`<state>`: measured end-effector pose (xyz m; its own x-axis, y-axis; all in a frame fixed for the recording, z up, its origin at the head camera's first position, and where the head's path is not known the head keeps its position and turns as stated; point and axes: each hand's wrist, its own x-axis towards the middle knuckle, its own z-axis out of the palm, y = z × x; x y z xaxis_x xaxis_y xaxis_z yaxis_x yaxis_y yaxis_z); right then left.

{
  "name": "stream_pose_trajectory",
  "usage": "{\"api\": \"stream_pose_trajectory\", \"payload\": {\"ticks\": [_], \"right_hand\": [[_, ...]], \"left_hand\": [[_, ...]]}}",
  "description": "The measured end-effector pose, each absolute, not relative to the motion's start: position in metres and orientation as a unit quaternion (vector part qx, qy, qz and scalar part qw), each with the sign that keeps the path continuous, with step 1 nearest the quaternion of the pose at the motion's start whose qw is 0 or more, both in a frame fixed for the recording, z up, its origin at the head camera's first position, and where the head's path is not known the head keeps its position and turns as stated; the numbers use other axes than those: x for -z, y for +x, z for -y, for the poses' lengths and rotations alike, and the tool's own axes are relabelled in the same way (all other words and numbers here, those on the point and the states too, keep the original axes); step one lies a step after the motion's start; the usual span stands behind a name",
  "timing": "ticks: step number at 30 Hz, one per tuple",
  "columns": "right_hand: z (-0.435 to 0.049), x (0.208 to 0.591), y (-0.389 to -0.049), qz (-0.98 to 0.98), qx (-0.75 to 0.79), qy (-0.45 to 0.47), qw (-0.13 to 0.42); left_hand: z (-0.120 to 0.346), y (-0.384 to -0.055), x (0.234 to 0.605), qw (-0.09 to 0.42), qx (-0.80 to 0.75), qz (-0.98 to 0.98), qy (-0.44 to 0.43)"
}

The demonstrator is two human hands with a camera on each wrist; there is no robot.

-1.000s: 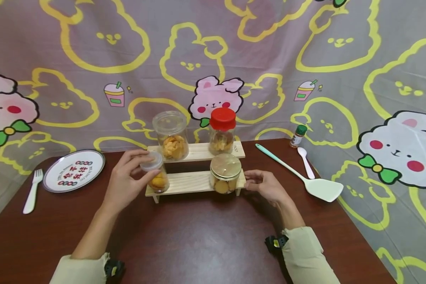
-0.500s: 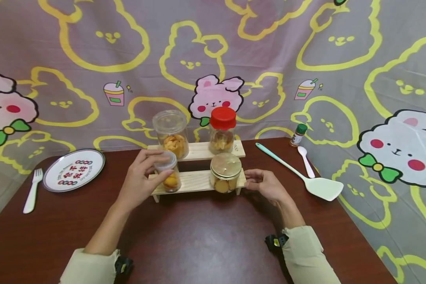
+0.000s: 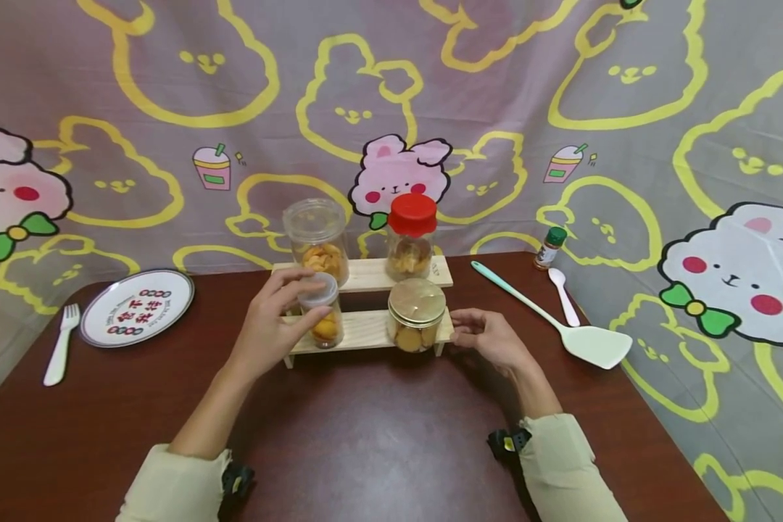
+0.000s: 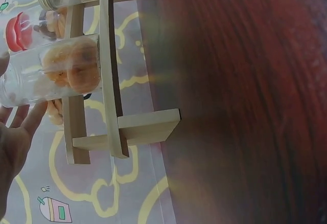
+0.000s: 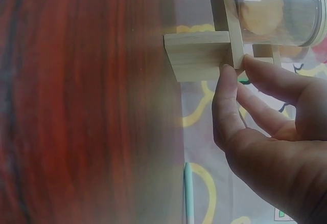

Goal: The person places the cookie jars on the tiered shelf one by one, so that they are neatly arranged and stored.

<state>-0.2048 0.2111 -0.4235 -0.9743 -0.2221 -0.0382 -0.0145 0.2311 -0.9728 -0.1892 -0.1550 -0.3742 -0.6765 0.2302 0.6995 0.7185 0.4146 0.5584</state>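
My left hand point(image 3: 266, 322) holds a small clear jar point(image 3: 327, 330) with a frosted lid and orange-yellow pieces inside, thumb and fingers around its upper part. In the left wrist view this jar point(image 4: 76, 68) stands with its base at the lower shelf of a two-tier wooden rack point(image 3: 365, 330). My right hand point(image 3: 489, 339) pinches the right end of that lower shelf between thumb and fingertips, as the right wrist view shows at the shelf board point(image 5: 235, 45). Close by on the same shelf stands a gold-lidded jar point(image 3: 416, 319) of round biscuits.
On the upper shelf stand a large clear-lidded jar point(image 3: 316, 243) and a red-lidded jar point(image 3: 412, 239). A plate point(image 3: 137, 308) and a white fork point(image 3: 61, 351) lie left. Right are a spatula point(image 3: 594, 344), a small spoon point(image 3: 564, 296) and a green-capped spice bottle point(image 3: 549, 248). A patterned cloth point(image 3: 483, 94) hangs behind.
My left hand has moved the small jar rightward along the lower shelf, away from its left end. My right hand has stayed at the shelf's right end.
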Motion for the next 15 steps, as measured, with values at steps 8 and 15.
{"api": "stream_pose_trajectory", "payload": {"ticks": [8,15], "right_hand": [[-0.211,0.426,-0.203,-0.780,0.618,-0.071,0.075],[-0.214,0.414,-0.200,-0.793,0.601,-0.099,0.017]], "left_hand": [[0.157,-0.189,0.377,0.294,0.421,0.803,-0.303],[0.163,-0.188,0.374,0.320,0.422,0.787,-0.315]]}}
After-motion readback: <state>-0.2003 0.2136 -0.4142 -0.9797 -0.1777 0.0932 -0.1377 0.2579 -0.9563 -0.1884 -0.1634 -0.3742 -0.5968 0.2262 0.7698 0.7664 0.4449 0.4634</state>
